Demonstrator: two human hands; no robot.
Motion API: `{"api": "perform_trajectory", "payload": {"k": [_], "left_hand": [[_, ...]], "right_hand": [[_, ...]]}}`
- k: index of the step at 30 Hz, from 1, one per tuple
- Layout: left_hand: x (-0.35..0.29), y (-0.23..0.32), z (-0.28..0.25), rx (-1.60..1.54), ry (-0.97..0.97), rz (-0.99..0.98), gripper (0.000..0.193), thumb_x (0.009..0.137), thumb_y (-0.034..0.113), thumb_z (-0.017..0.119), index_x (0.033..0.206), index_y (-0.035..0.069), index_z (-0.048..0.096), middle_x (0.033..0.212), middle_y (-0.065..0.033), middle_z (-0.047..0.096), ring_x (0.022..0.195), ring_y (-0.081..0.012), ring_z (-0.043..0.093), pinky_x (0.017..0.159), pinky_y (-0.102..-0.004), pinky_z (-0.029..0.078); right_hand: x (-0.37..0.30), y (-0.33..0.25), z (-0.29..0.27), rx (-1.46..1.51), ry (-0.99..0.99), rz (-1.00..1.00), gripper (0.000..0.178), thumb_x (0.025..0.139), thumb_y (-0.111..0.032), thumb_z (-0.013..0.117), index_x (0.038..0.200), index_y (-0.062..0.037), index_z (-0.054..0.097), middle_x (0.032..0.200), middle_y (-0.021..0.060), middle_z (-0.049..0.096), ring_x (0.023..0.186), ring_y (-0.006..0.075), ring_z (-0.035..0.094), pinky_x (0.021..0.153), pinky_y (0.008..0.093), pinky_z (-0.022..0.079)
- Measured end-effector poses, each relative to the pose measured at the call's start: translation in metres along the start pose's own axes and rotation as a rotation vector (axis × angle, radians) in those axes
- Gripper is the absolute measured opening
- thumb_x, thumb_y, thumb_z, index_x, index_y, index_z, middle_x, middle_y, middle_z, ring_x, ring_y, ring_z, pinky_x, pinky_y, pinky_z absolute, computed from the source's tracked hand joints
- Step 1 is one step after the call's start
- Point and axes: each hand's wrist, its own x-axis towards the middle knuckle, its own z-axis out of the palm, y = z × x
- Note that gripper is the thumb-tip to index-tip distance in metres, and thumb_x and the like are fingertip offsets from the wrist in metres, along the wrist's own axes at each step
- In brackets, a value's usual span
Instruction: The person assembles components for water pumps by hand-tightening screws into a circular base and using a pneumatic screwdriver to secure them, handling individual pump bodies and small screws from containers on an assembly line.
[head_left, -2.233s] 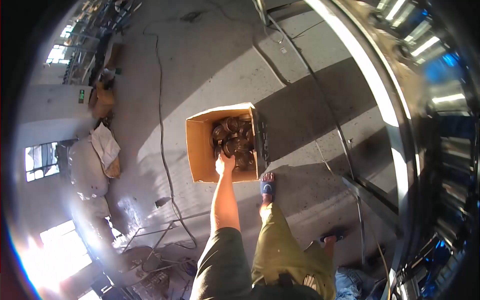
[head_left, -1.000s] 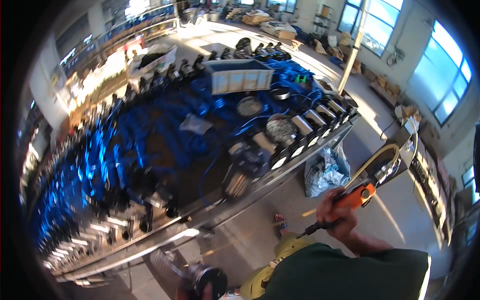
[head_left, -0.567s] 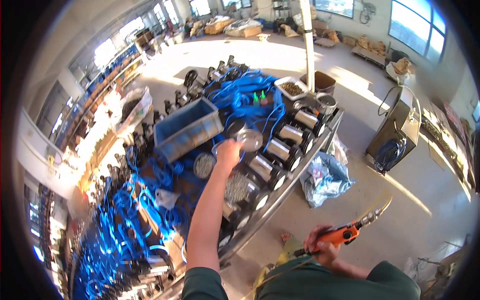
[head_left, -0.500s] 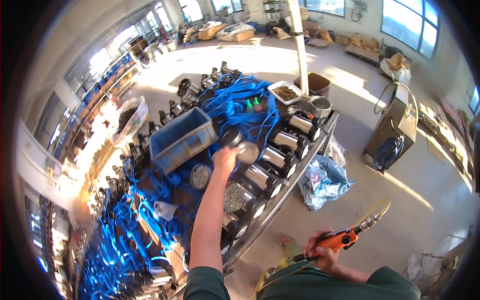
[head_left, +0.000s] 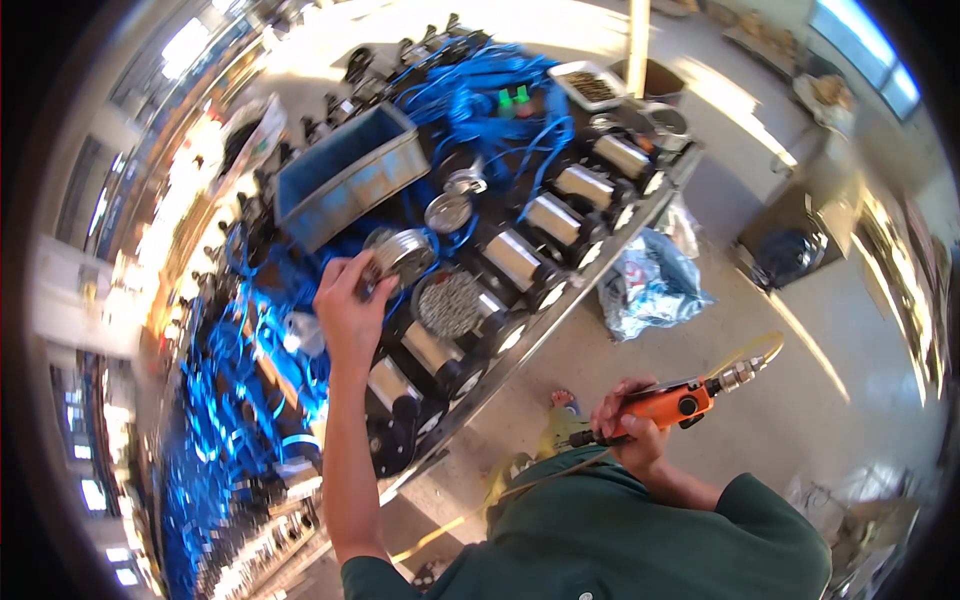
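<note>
My left hand (head_left: 350, 305) is over the middle of the workbench, its fingers closed on the edge of a small round metal tin (head_left: 405, 257) that tips to one side. Just to the right of that tin stands a larger round tin of small silver fasteners (head_left: 449, 306). Beyond it are another round tin (head_left: 448, 213) and a shiny open tin (head_left: 465, 178). At my right side, in front of my green shirt, my right hand (head_left: 640, 440) wraps round an orange power screwdriver (head_left: 660, 406), its black tip pointing left. A thin yellow hose (head_left: 772, 345) curls from its metal end.
Silver cylindrical units with black ends (head_left: 512, 258) line the bench's right edge. A blue bin (head_left: 350, 185) and tangled blue cords (head_left: 470, 95) lie behind. A white tray of brown fasteners (head_left: 590, 87) stands far right. A plastic bag (head_left: 650, 285) is on the floor, by a metal cabinet (head_left: 790, 225).
My left hand has moved left and nearer, from the farther tins to the one it now holds and tilts. The view has swung downward. My right hand still holds the screwdriver.
</note>
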Motion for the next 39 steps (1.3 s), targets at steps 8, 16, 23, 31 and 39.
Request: {"api": "perform_trajectory", "payload": {"k": [8,16,23,31,39], "left_hand": [[-0.206,-0.084,-0.157,-0.662,0.213,-1.03,0.031,0.084,0.018,0.073,0.1,-0.008,0.067,0.081,-0.0095,0.068,0.07,-0.0151,0.066,0.064,-0.0294,0.059],[-0.215,-0.064,-0.135,0.173,-0.207,-0.838,0.033,0.079,0.02,0.077,0.098,-0.006,0.068,0.07,-0.0117,0.068,0.058,-0.0203,0.066,0.061,-0.0324,0.056],[-0.213,-0.071,-0.113,0.021,-0.206,-0.347,0.076,0.065,0.024,0.086,0.128,0.0,0.049,0.128,-0.0197,0.045,0.113,-0.0333,0.052,0.091,-0.0403,0.049],[-0.2,-0.067,-0.104,0.047,-0.334,-0.133,0.085,0.051,0.02,0.089,0.126,0.004,0.052,0.133,-0.0226,0.043,0.115,-0.0415,0.048,0.096,-0.0473,0.042],[-0.194,-0.074,-0.096,0.077,-0.535,-0.198,0.1,0.049,0.029,0.091,0.133,0.001,0.044,0.135,-0.0238,0.04,0.119,-0.0434,0.045,0.098,-0.049,0.04]], "right_hand": [[0.016,0.053,0.016,-0.078,-0.132,0.163,0.036,0.078,-0.013,0.051,0.111,-0.0002,0.048,0.083,0.011,0.053,0.063,0.0155,0.051,0.063,0.0339,0.048],[0.008,0.121,0.089,-0.039,-0.168,0.294,0.038,0.079,-0.016,0.052,0.113,0.0006,0.048,0.084,0.0091,0.052,0.064,0.0146,0.051,0.063,0.0329,0.048],[-0.01,0.154,0.12,-0.015,-0.066,0.227,0.038,0.074,-0.011,0.054,0.109,0.0022,0.051,0.082,0.0119,0.055,0.06,0.0166,0.053,0.061,0.0348,0.049],[-0.001,0.159,0.121,-0.048,0.093,0.161,0.037,0.072,-0.011,0.052,0.106,0.0055,0.051,0.077,0.0127,0.054,0.058,0.0159,0.052,0.058,0.0334,0.049],[0.046,0.156,0.11,0.014,0.101,0.216,0.038,0.073,-0.01,0.051,0.107,0.0048,0.051,0.079,0.0121,0.054,0.058,0.0159,0.051,0.059,0.0337,0.049]]}}
